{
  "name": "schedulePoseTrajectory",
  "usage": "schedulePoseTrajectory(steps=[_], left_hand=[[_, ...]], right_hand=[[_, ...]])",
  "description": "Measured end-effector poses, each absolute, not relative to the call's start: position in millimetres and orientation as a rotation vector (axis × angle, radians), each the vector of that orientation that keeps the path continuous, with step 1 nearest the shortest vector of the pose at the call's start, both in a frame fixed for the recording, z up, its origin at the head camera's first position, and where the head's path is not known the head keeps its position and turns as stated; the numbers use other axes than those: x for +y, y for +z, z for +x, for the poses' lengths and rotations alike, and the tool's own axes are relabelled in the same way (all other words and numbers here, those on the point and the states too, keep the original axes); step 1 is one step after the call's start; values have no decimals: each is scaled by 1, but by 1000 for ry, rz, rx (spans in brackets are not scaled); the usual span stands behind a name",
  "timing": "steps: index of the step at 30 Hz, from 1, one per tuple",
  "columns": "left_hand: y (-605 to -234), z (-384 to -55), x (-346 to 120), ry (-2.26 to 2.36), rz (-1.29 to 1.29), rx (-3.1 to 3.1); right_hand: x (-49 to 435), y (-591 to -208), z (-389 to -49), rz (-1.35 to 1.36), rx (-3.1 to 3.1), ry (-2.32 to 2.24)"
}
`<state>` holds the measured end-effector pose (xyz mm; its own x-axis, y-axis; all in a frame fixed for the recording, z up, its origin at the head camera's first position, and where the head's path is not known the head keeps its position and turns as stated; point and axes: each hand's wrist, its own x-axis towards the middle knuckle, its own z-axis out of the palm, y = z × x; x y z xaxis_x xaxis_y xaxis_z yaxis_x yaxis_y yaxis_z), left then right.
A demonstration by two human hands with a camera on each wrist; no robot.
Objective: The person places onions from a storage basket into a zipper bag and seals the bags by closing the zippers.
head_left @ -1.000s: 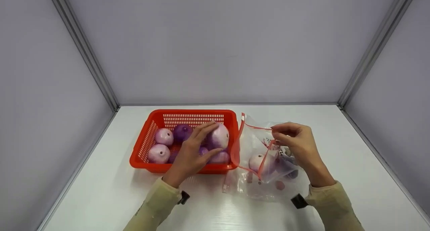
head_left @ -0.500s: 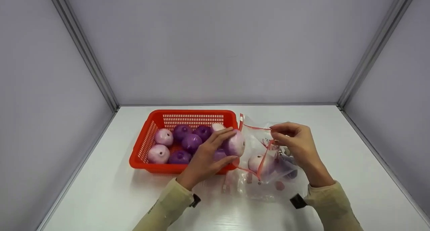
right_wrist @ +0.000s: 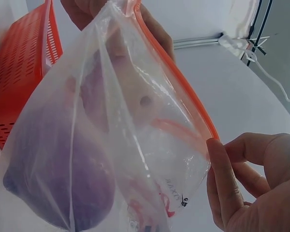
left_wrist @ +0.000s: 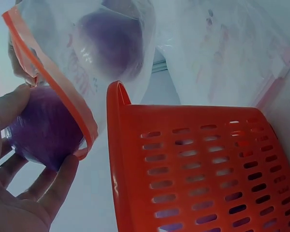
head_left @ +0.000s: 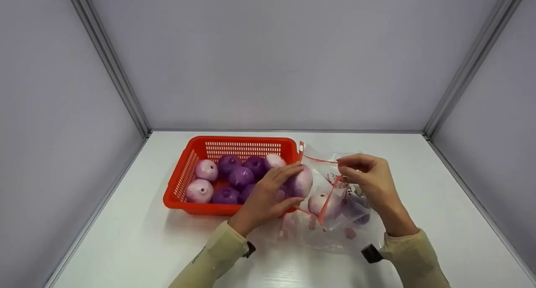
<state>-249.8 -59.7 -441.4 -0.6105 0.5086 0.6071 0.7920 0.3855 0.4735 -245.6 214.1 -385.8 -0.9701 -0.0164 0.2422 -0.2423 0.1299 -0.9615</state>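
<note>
A round, glossy onion, pale pinkish-white blending into deep purple, sits at the mouth of a clear plastic bag with a red zip edge. The left hand curves its fingers and thumb around it. The right hand pinches the bag's edge between thumb and fingertips. Inside the bag lies another pale-and-purple onion; alongside stands a red, slotted plastic basket holding purple and pale onions.
</note>
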Motion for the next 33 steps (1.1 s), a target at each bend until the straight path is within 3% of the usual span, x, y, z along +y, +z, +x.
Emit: schedulePoseTrajectory(steps=[33], left_hand=[[-447, -251, -69, -988, -982, -2368]], right_hand=[[221, -385, -247, 240, -2227, 1922]])
